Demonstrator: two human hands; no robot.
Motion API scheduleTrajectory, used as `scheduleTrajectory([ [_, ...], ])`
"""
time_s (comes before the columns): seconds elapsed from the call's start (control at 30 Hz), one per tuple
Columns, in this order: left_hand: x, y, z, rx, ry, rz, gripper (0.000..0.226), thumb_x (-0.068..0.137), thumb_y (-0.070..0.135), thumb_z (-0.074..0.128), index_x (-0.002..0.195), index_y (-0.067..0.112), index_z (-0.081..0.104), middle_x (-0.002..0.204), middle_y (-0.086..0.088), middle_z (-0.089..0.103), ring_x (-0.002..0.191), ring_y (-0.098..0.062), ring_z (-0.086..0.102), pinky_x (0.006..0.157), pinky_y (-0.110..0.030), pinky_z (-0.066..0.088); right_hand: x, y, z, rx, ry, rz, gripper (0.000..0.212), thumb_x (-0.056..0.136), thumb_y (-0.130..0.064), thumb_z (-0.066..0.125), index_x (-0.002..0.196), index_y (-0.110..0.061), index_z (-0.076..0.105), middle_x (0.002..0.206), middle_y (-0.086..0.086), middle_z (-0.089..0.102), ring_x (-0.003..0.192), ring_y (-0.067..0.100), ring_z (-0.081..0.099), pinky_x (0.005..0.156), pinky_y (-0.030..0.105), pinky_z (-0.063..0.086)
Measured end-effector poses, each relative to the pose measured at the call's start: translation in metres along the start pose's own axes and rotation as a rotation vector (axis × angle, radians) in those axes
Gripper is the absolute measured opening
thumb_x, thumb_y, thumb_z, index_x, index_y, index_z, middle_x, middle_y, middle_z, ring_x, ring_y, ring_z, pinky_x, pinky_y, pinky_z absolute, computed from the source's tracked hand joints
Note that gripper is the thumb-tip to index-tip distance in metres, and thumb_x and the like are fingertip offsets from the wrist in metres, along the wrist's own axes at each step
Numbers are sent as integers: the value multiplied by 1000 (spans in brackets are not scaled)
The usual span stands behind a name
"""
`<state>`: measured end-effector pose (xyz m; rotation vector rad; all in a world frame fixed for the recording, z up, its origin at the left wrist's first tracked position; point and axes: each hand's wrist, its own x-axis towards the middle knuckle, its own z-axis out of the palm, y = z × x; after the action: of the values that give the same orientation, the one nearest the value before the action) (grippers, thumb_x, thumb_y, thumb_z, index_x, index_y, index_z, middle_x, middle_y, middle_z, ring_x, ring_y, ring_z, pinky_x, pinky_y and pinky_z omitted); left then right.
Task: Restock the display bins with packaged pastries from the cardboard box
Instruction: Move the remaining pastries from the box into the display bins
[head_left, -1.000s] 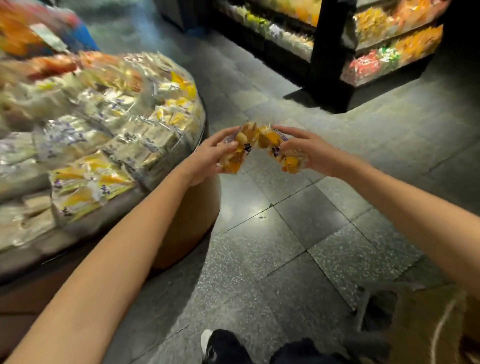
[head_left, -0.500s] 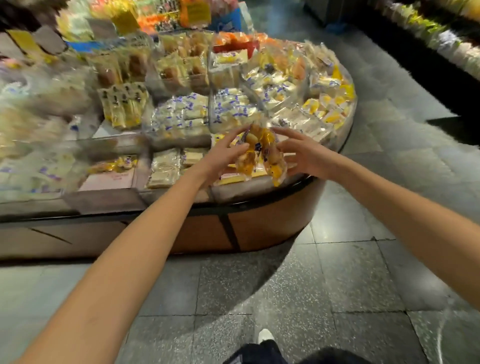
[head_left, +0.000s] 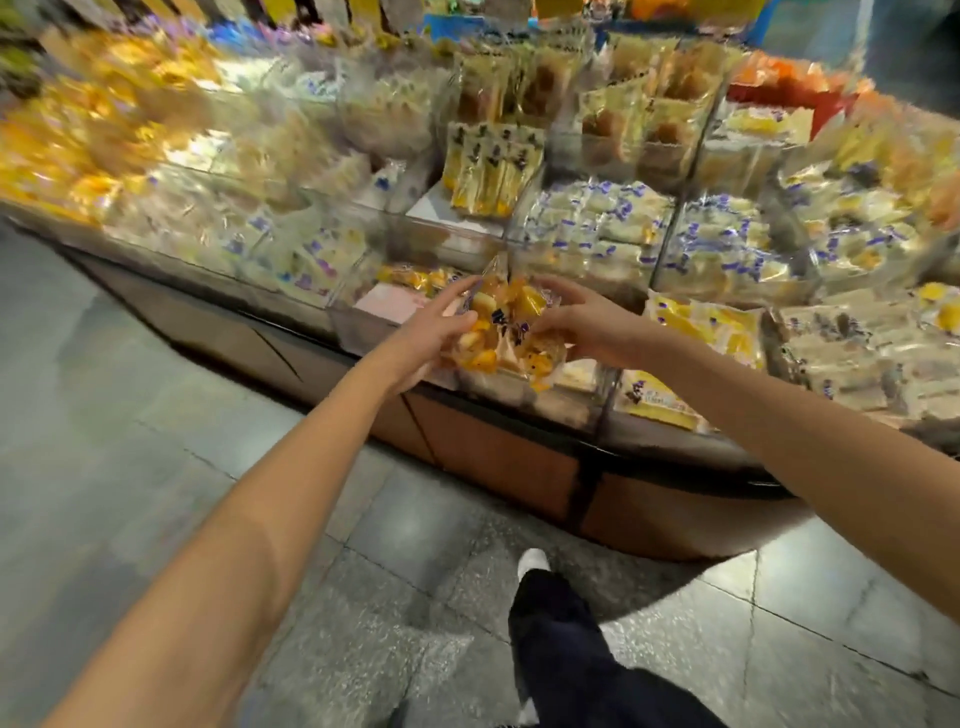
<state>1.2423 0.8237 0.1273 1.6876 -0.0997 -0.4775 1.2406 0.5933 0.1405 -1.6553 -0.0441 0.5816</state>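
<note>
A bundle of yellow packaged pastries (head_left: 506, 332) in clear wrappers is held between both my hands over the front edge of the display. My left hand (head_left: 423, 340) grips its left side and my right hand (head_left: 582, 325) grips its right side. Just behind the bundle is a clear front bin (head_left: 387, 304), nearly bare, with a pale pink base and a few yellow packets at its back. The cardboard box is out of view.
The curved display counter (head_left: 519, 457) has a brown wooden base and several clear bins full of wrapped pastries (head_left: 597, 223). Yellow packets (head_left: 711, 322) fill the bin to the right. Grey tiled floor (head_left: 156, 405) lies in front; my leg and white shoe (head_left: 535, 566) are below.
I have stepped left along the counter. Both hands carried the pastry bundle from over the floor to above the nearly bare front bin. The view now faces the display.
</note>
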Motion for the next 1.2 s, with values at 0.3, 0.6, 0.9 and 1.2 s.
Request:
scheduleTrajectory([
  [0.3,99,-3,-95,-117,172,-142,48,103,23,46,148,32,32,126,-5,63,105,-21,66,78,-38,58,171,-39,11,-84,-143,-12,51,95,-7,54,134,-38,44,99,11,59,83,23,60,64,32,52],
  [0.6,202,22,-174,-61,143,-199,82,84,0,70,148,27,27,132,-15,55,98,-29,67,60,-33,59,299,-86,-8,-91,-171,-9,67,88,-6,68,142,-34,40,119,17,65,97,33,67,92,53,53],
  [0.9,255,-4,-269,42,58,-300,68,89,-11,56,145,23,41,99,-9,67,76,-15,71,63,-26,59,378,-77,-5,-16,-137,116,44,88,-3,66,125,-22,52,100,3,68,75,11,72,65,24,58],
  [1.2,341,3,-342,253,-210,-291,62,87,-5,64,132,35,48,124,0,60,91,-17,69,81,-36,58,429,-74,0,3,19,171,49,90,-13,67,136,-24,53,117,8,67,85,12,72,69,23,57],
])
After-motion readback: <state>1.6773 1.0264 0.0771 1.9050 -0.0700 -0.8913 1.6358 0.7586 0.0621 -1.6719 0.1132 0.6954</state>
